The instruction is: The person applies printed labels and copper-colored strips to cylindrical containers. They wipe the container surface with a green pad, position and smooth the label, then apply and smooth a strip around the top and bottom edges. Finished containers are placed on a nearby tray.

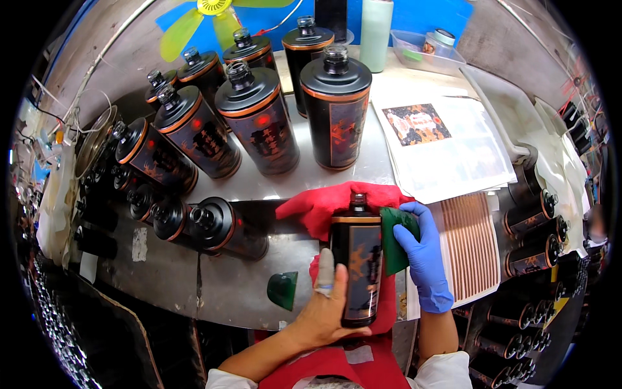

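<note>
A person's bare left hand (324, 305) grips a black bottle (357, 259) with an orange-rimmed shoulder, fingers wrapped around its lower body. The bottle lies on a red cloth (324, 207) at the front edge of a metal counter (168, 272). The right hand (421, 256), in a blue glove, presses a green scraper (394, 236) against the bottle's side, fingers clamped on it. A second green scraper (283, 289) lies just left. More black bottles (259, 117) stand behind, beside label sheets (447, 146).

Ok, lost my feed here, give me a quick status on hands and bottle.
Left hand steadies black bottle lying on red cloth. Right hand, blue-gloved, presses green scraper to its side. Second green scraper lies left.
</note>
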### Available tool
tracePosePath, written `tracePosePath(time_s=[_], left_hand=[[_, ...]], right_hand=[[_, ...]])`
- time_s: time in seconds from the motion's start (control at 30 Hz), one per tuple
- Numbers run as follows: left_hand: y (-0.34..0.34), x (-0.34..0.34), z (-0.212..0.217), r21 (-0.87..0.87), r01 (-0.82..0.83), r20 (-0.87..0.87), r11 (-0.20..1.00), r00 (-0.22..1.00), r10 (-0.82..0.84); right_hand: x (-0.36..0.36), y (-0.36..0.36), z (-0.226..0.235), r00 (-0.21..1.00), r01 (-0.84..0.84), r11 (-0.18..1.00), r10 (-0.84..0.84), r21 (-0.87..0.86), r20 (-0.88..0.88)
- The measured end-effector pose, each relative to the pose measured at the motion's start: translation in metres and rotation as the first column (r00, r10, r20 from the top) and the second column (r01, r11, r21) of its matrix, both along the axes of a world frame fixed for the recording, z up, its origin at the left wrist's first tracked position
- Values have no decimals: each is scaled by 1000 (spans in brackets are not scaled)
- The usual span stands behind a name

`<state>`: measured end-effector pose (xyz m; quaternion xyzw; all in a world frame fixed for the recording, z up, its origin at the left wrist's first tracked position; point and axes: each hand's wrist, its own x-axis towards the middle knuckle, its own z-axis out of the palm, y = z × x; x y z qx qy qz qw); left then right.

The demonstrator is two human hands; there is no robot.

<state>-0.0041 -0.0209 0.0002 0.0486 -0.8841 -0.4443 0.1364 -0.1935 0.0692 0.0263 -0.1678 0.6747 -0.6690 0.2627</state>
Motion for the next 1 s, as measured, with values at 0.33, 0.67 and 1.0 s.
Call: tracePosePath(time_s=[0.33, 0.67, 1.0], left_hand=[[8, 6, 19, -432, -26, -10, 901, 1000, 23], [-1, 20, -40, 249, -28, -9, 968, 999, 31], [17, -8, 15, -757, 25, -5, 653, 999, -44]], right_hand=[[7, -1, 21, 933, 35, 998, -16, 47, -360], [-7, 8, -22, 1000, 25, 1000, -25, 0, -4], [16, -25, 39, 849, -8, 986, 95, 168, -519]])
